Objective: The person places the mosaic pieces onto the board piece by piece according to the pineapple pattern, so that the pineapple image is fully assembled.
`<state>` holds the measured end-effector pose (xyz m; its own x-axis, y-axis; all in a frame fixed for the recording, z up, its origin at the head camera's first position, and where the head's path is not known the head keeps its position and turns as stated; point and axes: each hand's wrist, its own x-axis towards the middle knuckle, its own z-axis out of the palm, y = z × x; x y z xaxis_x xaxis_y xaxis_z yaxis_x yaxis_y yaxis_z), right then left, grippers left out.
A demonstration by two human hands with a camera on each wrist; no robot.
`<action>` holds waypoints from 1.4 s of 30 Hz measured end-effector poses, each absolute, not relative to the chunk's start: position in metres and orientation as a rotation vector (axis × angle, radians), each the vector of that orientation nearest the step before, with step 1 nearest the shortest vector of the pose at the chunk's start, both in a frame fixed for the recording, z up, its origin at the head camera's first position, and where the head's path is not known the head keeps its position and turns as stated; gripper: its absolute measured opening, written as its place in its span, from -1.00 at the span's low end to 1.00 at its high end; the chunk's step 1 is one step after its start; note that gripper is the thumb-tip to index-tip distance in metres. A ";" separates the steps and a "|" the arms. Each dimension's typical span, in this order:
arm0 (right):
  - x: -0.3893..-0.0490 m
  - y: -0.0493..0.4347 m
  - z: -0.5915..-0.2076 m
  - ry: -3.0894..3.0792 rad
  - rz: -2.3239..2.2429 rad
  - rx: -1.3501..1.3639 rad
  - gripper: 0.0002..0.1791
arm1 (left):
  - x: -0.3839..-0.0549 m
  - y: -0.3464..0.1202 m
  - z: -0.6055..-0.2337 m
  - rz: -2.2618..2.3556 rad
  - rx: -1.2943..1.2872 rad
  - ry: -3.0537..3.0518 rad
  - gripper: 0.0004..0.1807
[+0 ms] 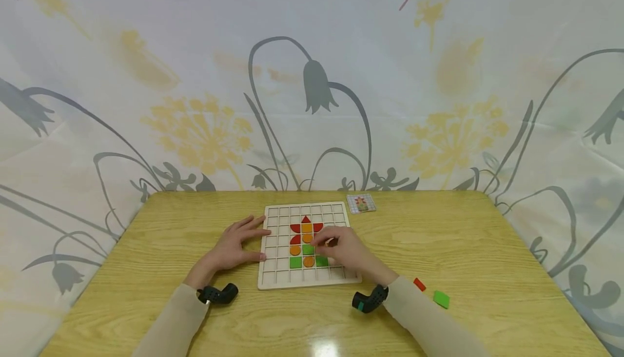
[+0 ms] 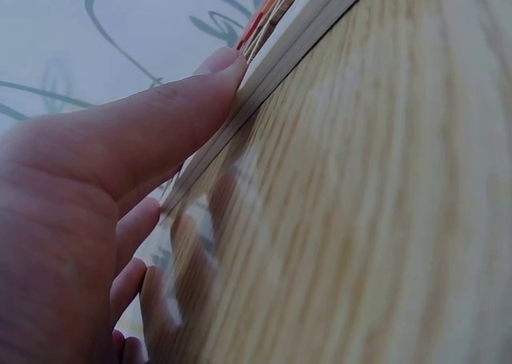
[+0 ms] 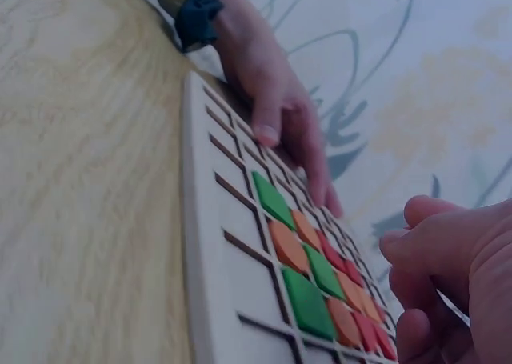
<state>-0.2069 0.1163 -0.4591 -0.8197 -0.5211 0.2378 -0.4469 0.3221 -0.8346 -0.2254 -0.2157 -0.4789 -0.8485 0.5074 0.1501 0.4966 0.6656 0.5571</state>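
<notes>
A white gridded board (image 1: 278, 277) lies on the table, bearing red, orange and green pieces in a flower-like figure. My left hand (image 1: 234, 247) rests at its left edge, fingers extended; the thumb (image 2: 200, 100) touches the side in the left wrist view. Over the right part of the figure, my right hand (image 1: 343, 248) bends its fingers down at the pieces, hiding some cells. No piece shows between its fingertips (image 3: 398, 244). Near that hand lie a green square (image 1: 308, 249) and an orange disc (image 3: 344, 322), both seated in cells.
A small picture card (image 1: 361, 203) with a similar figure lies behind the board's right corner. Beside the right forearm are a loose red piece (image 1: 420, 284) and a loose green piece (image 1: 441, 299). A flower-printed cloth (image 1: 312, 145) hangs behind the table.
</notes>
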 end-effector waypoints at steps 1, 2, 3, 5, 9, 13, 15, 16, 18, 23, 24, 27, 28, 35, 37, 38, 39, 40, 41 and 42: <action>-0.208 0.122 -0.457 2.516 -1.523 -0.915 -0.87 | -0.225 -0.216 -0.479 0.946 0.859 2.850 -0.35; -0.208 0.128 -0.456 2.531 -1.515 -0.908 -0.87 | -0.226 -0.216 -0.479 0.939 0.863 2.853 -0.35; -0.209 0.134 -0.454 2.546 -1.503 -0.899 -0.87 | -0.226 -0.216 -0.479 0.935 0.867 2.853 -0.35; -0.208 0.150 -0.452 2.565 -1.486 -0.859 -0.87 | -0.226 -0.216 -0.479 0.930 0.873 2.848 -0.35; -0.206 0.190 -0.453 2.600 -1.454 -0.792 -0.87 | -0.226 -0.215 -0.480 0.921 0.890 2.853 -0.35; -0.199 0.233 -0.456 2.650 -1.402 -0.722 -0.86 | -0.226 -0.215 -0.480 0.919 0.888 2.860 -0.36; -0.194 0.253 -0.458 2.661 -1.381 -0.695 -0.86 | -0.226 -0.215 -0.479 0.917 0.886 2.857 -0.36; -0.191 0.264 -0.459 2.661 -1.371 -0.689 -0.85 | -0.226 -0.215 -0.479 0.920 0.883 2.851 -0.36; -0.187 0.282 -0.460 2.631 -1.361 -0.688 -0.84 | -0.226 -0.215 -0.479 0.922 0.884 2.849 -0.36; -0.179 0.324 -0.460 2.490 -1.331 -0.765 -0.83 | -0.226 -0.216 -0.479 0.937 0.886 2.849 -0.36; -0.178 0.331 -0.460 2.447 -1.336 -0.788 -0.83 | -0.226 -0.216 -0.480 0.933 0.896 2.856 -0.37; -0.175 0.348 -0.460 2.297 -1.360 -0.872 -0.84 | -0.226 -0.217 -0.480 0.932 0.922 2.868 -0.37; -0.174 0.353 -0.461 2.244 -1.369 -0.900 -0.84 | -0.226 -0.217 -0.480 0.930 0.928 2.869 -0.37; -0.170 0.363 -0.456 2.076 -1.334 -0.992 -0.79 | -0.226 -0.217 -0.479 0.915 0.892 2.859 -0.36; -0.169 0.362 -0.454 2.076 -1.301 -1.000 -0.77 | -0.225 -0.217 -0.478 0.915 0.883 2.855 -0.36; -0.168 0.361 -0.454 2.080 -1.287 -1.007 -0.77 | -0.225 -0.217 -0.478 0.917 0.882 2.856 -0.36; -0.168 0.360 -0.453 2.078 -1.279 -1.015 -0.77 | -0.225 -0.216 -0.478 0.922 0.877 2.853 -0.36; -0.168 0.358 -0.452 2.083 -1.268 -1.028 -0.76 | -0.225 -0.216 -0.478 0.924 0.878 2.855 -0.36; -0.168 0.357 -0.452 2.091 -1.258 -1.035 -0.77 | -0.225 -0.216 -0.478 0.924 0.881 2.857 -0.37; -0.169 0.356 -0.452 2.109 -1.245 -1.045 -0.79 | -0.225 -0.216 -0.477 0.920 0.880 2.859 -0.37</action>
